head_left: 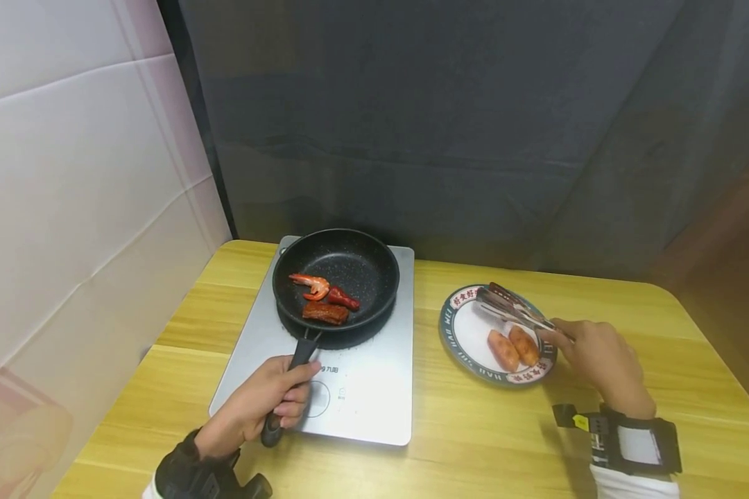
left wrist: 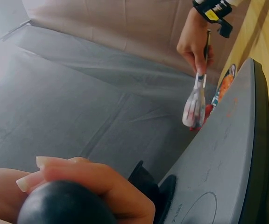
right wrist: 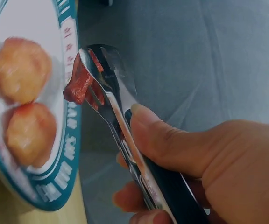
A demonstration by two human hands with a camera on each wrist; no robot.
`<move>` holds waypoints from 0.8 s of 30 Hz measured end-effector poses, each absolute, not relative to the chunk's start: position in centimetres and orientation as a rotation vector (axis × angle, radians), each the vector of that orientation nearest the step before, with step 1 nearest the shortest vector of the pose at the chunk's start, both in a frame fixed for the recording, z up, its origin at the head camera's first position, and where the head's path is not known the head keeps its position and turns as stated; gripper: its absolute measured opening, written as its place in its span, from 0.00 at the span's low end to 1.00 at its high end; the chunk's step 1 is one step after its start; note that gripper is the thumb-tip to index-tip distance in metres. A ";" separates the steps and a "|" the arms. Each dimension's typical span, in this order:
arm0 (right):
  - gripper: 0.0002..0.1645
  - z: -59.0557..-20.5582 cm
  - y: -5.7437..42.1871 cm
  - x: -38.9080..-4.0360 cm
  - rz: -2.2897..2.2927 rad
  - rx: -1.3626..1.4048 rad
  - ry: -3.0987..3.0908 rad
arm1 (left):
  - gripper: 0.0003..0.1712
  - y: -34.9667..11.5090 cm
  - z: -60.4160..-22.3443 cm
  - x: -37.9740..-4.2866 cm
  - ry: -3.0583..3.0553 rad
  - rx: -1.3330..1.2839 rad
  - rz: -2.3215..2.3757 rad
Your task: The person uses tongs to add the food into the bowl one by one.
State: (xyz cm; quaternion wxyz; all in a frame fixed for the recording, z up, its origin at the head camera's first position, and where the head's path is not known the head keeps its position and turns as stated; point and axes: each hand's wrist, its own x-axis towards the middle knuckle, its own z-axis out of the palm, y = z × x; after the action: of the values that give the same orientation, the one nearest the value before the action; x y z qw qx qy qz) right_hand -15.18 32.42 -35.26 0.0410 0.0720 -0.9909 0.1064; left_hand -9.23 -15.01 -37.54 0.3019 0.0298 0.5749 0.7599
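My left hand (head_left: pixel 271 396) grips the black handle (head_left: pixel 304 352) of a frying pan (head_left: pixel 365 260), its thumb along the top. In the pan lie an orange-red claw-shaped piece (head_left: pixel 315 285), a small red drumstick (head_left: pixel 343 299) and a brown grilled-looking slab (head_left: pixel 326 312). My right hand (head_left: pixel 599 357) holds metal tongs (head_left: pixel 521 315) over a plate (head_left: pixel 452 339) with a green, lettered rim. Between the tong tips, the right wrist view shows another red drumstick-like piece (right wrist: pixel 80 80). Two orange-brown pieces (head_left: pixel 504 350) lie side by side on the plate.
The pan sits on a silver induction cooker (head_left: pixel 381 402), on a wood-grain table (head_left: pixel 462 443). Dark grey cloth (head_left: pixel 412 138) hangs behind the table, and a pale panel (head_left: pixel 87 173) stands at the left.
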 end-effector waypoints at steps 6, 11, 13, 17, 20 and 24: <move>0.28 -34.3 31.6 -14.7 0.357 0.343 -2.910 | 0.17 -15.0 -37.5 -9.4 1.542 0.072 2.007; 0.26 -32.9 30.1 -14.2 0.386 0.355 -2.886 | 0.16 -15.1 -37.5 -9.4 1.540 0.067 2.004; 0.26 -32.3 29.3 -14.2 0.392 0.378 -2.882 | 0.16 -15.1 -37.6 -9.3 1.528 0.071 2.008; 0.24 -31.6 27.6 -14.5 0.393 0.494 -2.818 | 0.16 -15.0 -37.7 -9.3 1.505 0.078 2.018; 0.22 -31.1 26.3 -14.9 0.396 0.564 -2.762 | 0.16 -15.0 -37.7 -9.2 1.501 0.079 2.022; 0.20 -30.2 24.5 -15.5 0.415 0.590 -2.752 | 0.16 -15.0 -37.7 -9.2 1.508 0.076 2.023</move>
State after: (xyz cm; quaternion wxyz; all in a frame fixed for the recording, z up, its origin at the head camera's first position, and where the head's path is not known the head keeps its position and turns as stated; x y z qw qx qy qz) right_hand -15.54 24.46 -30.20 0.1476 0.2050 -0.9567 0.1444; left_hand -9.22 -15.03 -37.73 0.3037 0.0286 0.5692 0.7635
